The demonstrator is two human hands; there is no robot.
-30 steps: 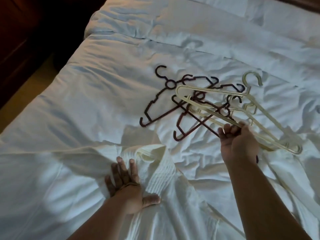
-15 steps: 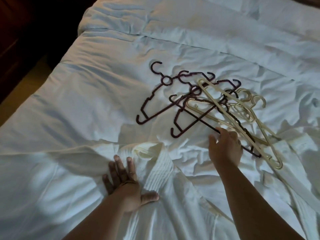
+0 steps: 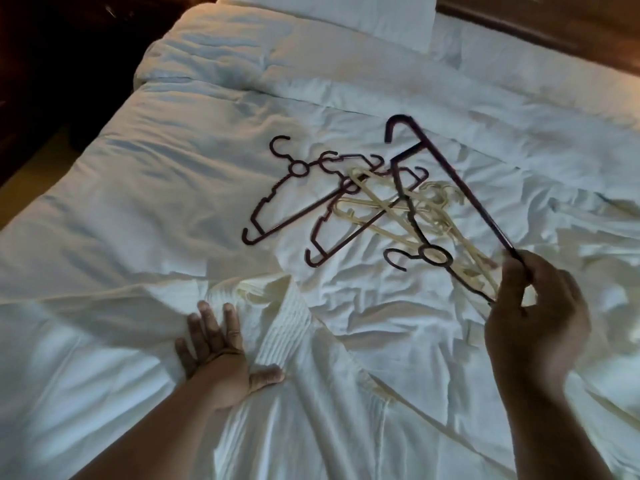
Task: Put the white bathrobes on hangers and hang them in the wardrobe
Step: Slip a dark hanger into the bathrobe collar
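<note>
— What are your hands doing?

— My right hand (image 3: 535,323) is raised above the bed (image 3: 156,202), fingers pinched shut on one end of a dark hanger (image 3: 460,188). The hanger is tilted up off the covers, its long bar running away from me, its hook near the bathrobe side.

— And the left?

— My left hand (image 3: 221,362) lies flat on the white bathrobe (image 3: 294,393), fingers spread open, thumb out to the side, pressing the cloth just beside the ribbed collar (image 3: 287,327). It grips nothing.

— Where is the robe?

— Spread out on the bed right in front of me, collar pointing toward the pile of hangers.

— Which hangers are left lying?

— Two other dark hangers (image 3: 277,199) lie on the rumpled duvet beyond the collar, tangled with a few cream hangers (image 3: 398,216). The lifted one hangs over that heap. A pillow (image 3: 346,15) sits at the head of the bed.
</note>
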